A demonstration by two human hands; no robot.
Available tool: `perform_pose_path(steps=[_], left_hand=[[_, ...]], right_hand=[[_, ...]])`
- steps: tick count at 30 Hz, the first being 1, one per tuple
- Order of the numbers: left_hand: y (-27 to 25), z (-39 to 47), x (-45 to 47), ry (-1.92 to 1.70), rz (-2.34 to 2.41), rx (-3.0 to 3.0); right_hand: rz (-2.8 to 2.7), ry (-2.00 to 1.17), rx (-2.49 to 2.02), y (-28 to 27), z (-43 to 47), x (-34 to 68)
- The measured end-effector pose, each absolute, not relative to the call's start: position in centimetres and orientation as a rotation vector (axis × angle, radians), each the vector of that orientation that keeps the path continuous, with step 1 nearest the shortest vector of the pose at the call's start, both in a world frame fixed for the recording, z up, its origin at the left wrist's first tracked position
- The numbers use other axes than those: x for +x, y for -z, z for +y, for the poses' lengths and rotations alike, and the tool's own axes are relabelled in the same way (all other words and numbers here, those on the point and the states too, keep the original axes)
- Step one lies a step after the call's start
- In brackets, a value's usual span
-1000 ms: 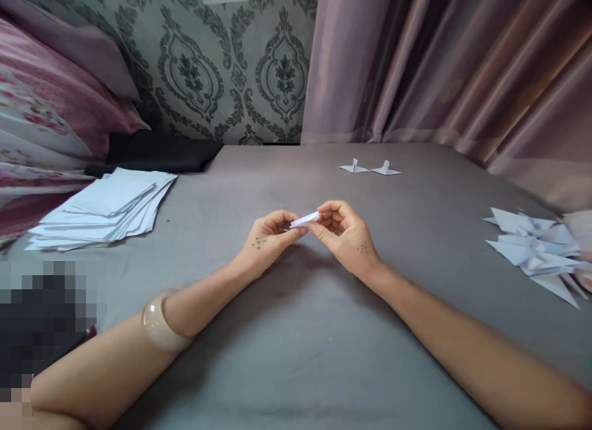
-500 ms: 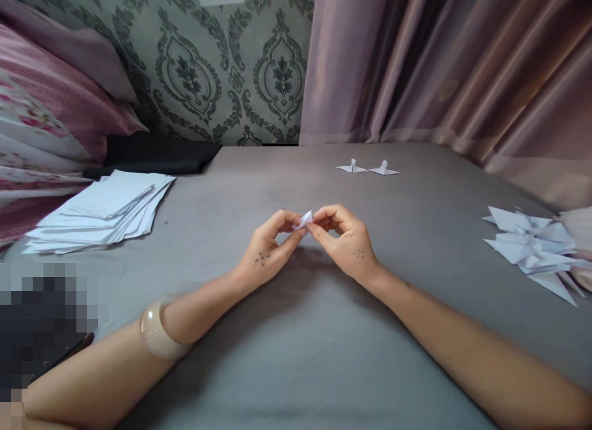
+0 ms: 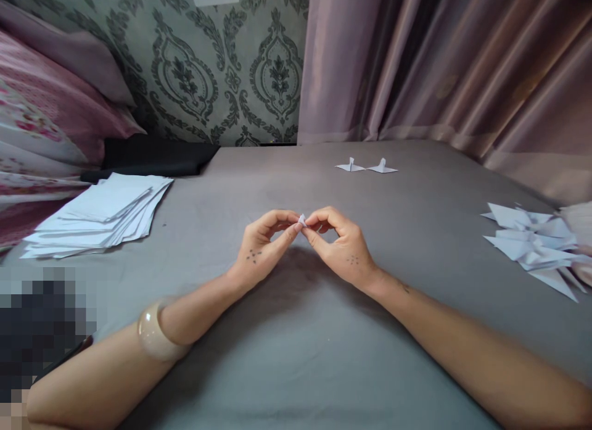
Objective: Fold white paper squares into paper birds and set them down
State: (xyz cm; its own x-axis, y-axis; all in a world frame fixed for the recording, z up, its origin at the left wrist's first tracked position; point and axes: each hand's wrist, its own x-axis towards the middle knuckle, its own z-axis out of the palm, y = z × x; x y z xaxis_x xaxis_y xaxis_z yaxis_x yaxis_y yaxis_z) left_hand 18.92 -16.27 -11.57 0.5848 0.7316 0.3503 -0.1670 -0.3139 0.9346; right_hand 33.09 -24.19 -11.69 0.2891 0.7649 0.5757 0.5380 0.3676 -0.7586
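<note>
A small piece of folded white paper [image 3: 302,220] is held above the grey sheet, in the middle of the view. My left hand [image 3: 267,242] pinches it from the left between thumb and fingers. From the right, my right hand [image 3: 340,243] pinches the same paper, its thumb tip close to the left thumb. Fingers cover most of the paper, so only a small pointed tip shows between them.
Two small folded paper birds [image 3: 367,165] stand at the back of the grey sheet [image 3: 259,171]. Several larger folded papers [image 3: 531,235] lie at the right. A stack of white paper sheets [image 3: 106,211] lies at the left, before a black cloth [image 3: 161,153].
Both hands have come slightly closer together and turned the folded paper, so less of it shows. The view has shifted a little.
</note>
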Motion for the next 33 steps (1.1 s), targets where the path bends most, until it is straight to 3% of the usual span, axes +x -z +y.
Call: perform_pose_path(steps=[11,33], left_hand=[[12.00,-15.66,18.93,-0.982,0.499,1.747],[11.45,-15.62,18.65,-0.843,0.568,1.769]], right_hand=[[-1.262,-0.396,-1.370,11.62,-24.17,32.90],[-1.365,-0.373,-1.376,11.21,-24.23,33.35]])
